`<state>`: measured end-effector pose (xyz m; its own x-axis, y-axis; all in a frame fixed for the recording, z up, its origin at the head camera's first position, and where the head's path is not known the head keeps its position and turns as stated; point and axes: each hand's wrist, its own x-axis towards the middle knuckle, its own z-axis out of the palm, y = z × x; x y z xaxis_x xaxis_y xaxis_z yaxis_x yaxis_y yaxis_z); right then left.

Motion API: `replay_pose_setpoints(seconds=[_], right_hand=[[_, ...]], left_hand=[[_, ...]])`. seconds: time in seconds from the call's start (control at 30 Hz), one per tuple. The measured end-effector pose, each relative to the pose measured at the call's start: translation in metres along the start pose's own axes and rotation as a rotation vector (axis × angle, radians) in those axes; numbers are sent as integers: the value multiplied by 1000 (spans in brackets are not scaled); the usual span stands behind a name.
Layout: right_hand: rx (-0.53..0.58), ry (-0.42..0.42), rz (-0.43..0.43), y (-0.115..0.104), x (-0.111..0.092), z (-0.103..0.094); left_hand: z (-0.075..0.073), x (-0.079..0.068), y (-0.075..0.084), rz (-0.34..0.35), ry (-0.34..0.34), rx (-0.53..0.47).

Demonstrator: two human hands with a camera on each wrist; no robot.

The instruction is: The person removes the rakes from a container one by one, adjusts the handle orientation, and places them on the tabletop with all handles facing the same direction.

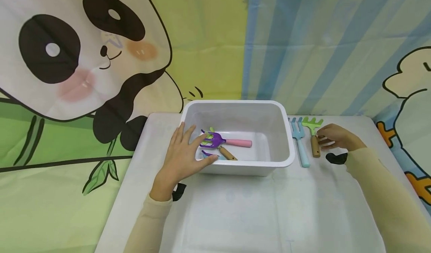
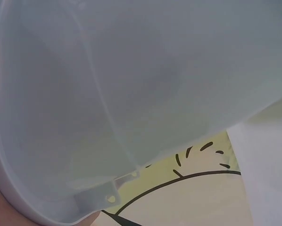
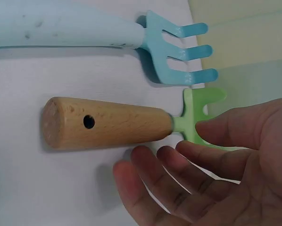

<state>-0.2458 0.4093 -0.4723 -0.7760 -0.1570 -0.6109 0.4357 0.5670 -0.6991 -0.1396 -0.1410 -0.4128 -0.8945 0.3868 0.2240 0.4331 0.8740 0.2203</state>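
My left hand rests on the near left corner of a white plastic tub, fingers spread over the rim. The left wrist view shows mostly the tub's smooth wall. Outside the tub on the right lies a small green hand rake with a wooden handle. Beside it my right hand hovers with fingers loosely bent, the thumb over the green head and the fingertips along the handle's side. A light blue garden fork lies parallel, between the rake and the tub.
In the tub lie a purple fork with a pink handle, a wooden-handled tool and other green and blue pieces, partly covered. The white table meets a printed cloth backdrop behind the tub.
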Motion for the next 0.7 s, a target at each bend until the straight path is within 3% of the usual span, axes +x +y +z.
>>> replay_pose_setpoints(seconds=[0.23, 0.5, 0.7], right_hand=[[-146, 100, -109, -18, -15, -2], [-189, 181, -287, -78, -47, 9], [-196, 163, -412, -128, -73, 27]], left_hand=[[1, -1, -1, 6, 7, 7], [2, -1, -1, -1, 6, 11], [2, -1, -1, -3, 2, 3]])
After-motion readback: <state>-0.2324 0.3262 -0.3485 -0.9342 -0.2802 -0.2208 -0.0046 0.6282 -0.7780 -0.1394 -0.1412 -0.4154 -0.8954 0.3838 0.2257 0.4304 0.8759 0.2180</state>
